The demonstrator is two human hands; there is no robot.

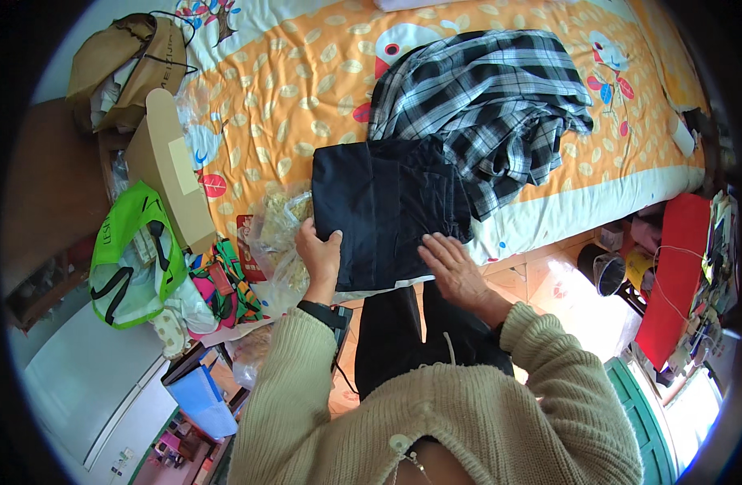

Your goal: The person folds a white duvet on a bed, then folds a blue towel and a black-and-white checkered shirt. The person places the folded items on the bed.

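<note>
I see the folded black garment [371,202] lying on the near edge of the bed [274,89], over its orange leaf-patterned cover. My left hand [317,255] is at the garment's left edge, its thumb stretched over the top and somewhat apart from the fingers; I cannot tell from here whether they pinch the cloth. My right hand [456,275] rests on the garment's near right part, fingers nearly straight and close together, palm down, with nothing gripped. Just beyond the garment and touching it, I have a crumpled black-and-white plaid cloth [484,97]. Just left of the garment sits a clear plastic bag [278,234]; farther left of it I make out a cardboard box [173,174] and a bright green bag [149,214].
</note>
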